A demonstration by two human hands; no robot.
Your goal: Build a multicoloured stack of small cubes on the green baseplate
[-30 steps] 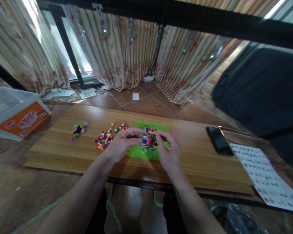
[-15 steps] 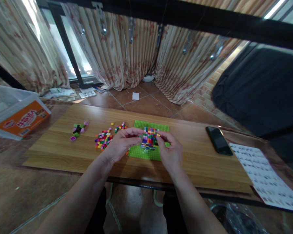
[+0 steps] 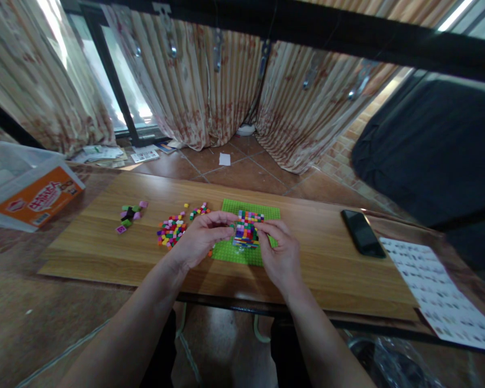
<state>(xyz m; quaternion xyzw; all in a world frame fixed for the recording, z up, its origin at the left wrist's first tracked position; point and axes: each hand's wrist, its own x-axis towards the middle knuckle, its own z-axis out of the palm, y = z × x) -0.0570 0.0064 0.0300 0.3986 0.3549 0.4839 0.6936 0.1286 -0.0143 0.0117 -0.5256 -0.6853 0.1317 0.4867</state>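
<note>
I see the multicoloured toy-brick build (image 3: 247,230) on the green baseplate (image 3: 224,253) at frame centre, left hand (image 3: 200,237) curling thumb and forefinger at its left side, right hand (image 3: 281,252) bunching fingertips at its right; whether they're pinching anything, I can't tell. Loose bricks (image 3: 172,230) lie centre-left.

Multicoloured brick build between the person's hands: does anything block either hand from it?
Nothing visible does. The left hand and right hand are at opposite sides of the brick build; the loose brick pile lies farther left.
</note>
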